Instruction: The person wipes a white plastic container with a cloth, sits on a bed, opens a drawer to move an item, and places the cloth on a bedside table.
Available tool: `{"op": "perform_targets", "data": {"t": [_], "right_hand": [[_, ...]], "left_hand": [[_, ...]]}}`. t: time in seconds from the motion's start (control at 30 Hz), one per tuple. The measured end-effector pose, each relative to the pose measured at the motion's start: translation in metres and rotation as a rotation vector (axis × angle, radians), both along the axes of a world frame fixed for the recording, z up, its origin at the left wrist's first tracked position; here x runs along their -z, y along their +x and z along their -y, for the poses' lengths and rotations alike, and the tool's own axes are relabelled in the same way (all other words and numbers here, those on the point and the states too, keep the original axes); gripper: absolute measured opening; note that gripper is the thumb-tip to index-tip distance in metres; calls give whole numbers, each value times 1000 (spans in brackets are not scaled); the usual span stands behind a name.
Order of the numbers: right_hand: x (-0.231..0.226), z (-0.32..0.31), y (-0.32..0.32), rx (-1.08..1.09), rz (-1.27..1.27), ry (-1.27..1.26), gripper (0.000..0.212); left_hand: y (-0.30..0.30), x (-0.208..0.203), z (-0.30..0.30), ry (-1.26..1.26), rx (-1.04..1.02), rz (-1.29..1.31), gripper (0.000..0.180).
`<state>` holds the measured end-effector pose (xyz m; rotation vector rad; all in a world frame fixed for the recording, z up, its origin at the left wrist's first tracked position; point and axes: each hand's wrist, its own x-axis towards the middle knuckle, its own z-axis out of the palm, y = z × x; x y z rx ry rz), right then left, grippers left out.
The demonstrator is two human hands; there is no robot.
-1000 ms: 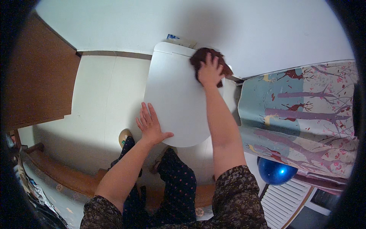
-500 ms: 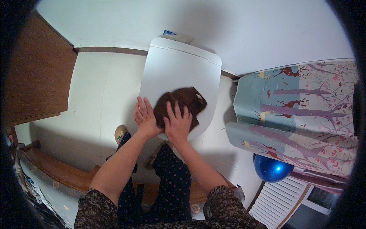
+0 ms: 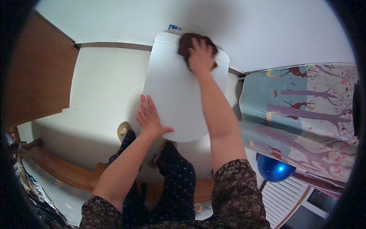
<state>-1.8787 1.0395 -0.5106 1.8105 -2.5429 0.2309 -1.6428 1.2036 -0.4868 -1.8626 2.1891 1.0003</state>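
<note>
A dark brown cloth (image 3: 185, 43) lies bunched over the far edge of a smooth white top (image 3: 173, 91) with rounded corners. My right hand (image 3: 202, 56) presses down on this cloth and grips it, its bent fingers slightly blurred and the thumb hard to make out. At the near left edge of the white top, my left hand (image 3: 149, 119) rests with fingers spread and nothing in its grasp. Its thumb lies on the near corner. What supports the white top is hidden beneath it.
A white wall (image 3: 126, 23) rises behind the top. On the right hangs a printed curtain (image 3: 297, 91) with deer and trees, above a blue ball (image 3: 275, 168) and a white slatted panel (image 3: 284, 200). Brown furniture (image 3: 42, 68) stands left. My slipper (image 3: 122, 129) is on the floor.
My right hand has carried the cloth from the near part of the white top to its far edge. My left hand has stayed at the near left edge.
</note>
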Motion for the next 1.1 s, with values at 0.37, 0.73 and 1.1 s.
{"op": "perform_targets", "data": {"t": [0.37, 0.73, 1.1], "right_hand": [[-21, -260, 27, 77, 42, -44, 58], [-9, -210, 54, 264, -113, 34, 55], [-6, -5, 129, -207, 110, -72, 75]], "left_hand": [[2, 3, -1, -4, 11, -23, 149], [4, 6, -2, 4, 11, -59, 155], [4, 6, -4, -37, -11, -87, 147]]}}
